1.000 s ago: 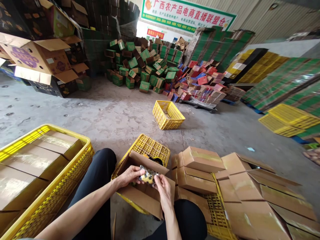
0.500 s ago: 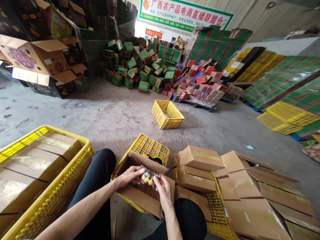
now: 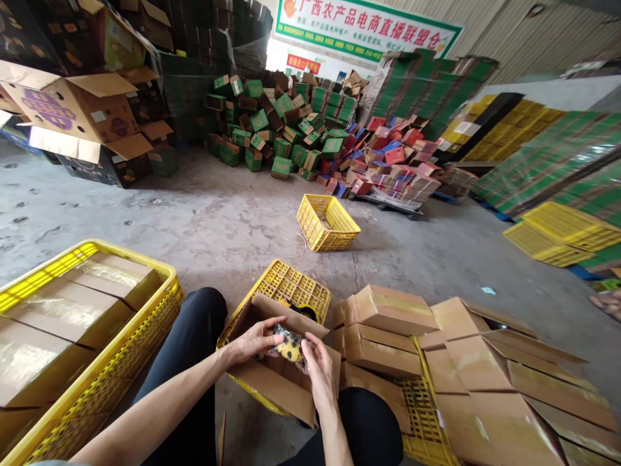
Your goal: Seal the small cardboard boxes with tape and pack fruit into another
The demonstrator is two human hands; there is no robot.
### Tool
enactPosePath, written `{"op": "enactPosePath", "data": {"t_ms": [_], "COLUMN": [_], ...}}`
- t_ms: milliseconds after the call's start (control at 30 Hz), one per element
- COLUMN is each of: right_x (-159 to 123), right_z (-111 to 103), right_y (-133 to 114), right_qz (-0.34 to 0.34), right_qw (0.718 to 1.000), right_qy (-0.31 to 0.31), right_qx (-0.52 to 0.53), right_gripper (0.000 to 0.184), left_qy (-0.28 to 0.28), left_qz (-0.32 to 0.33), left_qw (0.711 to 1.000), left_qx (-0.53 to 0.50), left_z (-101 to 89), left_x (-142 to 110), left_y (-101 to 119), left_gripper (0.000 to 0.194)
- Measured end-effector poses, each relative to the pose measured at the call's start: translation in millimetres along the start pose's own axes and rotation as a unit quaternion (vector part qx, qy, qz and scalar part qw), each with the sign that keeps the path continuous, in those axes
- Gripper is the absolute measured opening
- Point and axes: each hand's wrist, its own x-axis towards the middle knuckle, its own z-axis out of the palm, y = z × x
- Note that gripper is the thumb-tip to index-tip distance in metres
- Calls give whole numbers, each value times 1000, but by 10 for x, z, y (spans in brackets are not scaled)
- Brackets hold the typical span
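A small yellow item with dark spots, wrapped in clear crinkled plastic [image 3: 290, 349], is held between my hands; its kind cannot be made out. My left hand [image 3: 253, 340] pinches the left end of the wrapping, thumb on top and index finger raised a little. The right end is gripped by the fingers of my right hand [image 3: 317, 366]. Both hands are over an open cardboard box [image 3: 272, 383], which rests tilted on an upturned yellow crate [image 3: 295, 285]. What lies in the box is mostly hidden under my hands. Behind its far flap shows a black and yellow object [image 3: 306, 312].
A yellow crate of taped cartons [image 3: 165, 285] stands at my left. Stacked cartons [image 3: 388, 323] and another yellow crate [image 3: 422, 401] are at my right. Ahead on the floor sits a yellow basket [image 3: 330, 226]. Heaped green boxes [image 3: 286, 136] and red boxes [image 3: 392, 155] lie farther back.
The wrapped item has turned slightly between my hands. My left index finger has lifted off the plastic. The view has shifted slightly; the box and crates stay put.
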Motion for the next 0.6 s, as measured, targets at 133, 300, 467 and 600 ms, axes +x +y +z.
{"op": "enactPosePath", "data": {"t_ms": [133,300,467,600], "right_x": [15,-6,-25,-23], "right_z": [-11,1,22,26], "right_y": [26,44,-2,-36], "right_qz": [-36,-86,-131,-96], "right_qw": [999,991,983,988], "right_qy": [-22,-100,-119,-104], "right_qx": [-2,-20,-44,-54], "right_gripper": [81,68,56,62], "left_qy": [31,73,56,45], "left_qz": [-6,-3,-23,-44], "left_qw": [999,997,998,998], "left_qx": [1,-12,-8,0], "left_z": [6,-4,-12,-14], "left_x": [2,28,38,39], "left_y": [17,8,-5,-18], "left_gripper": [89,77,71,74]}}
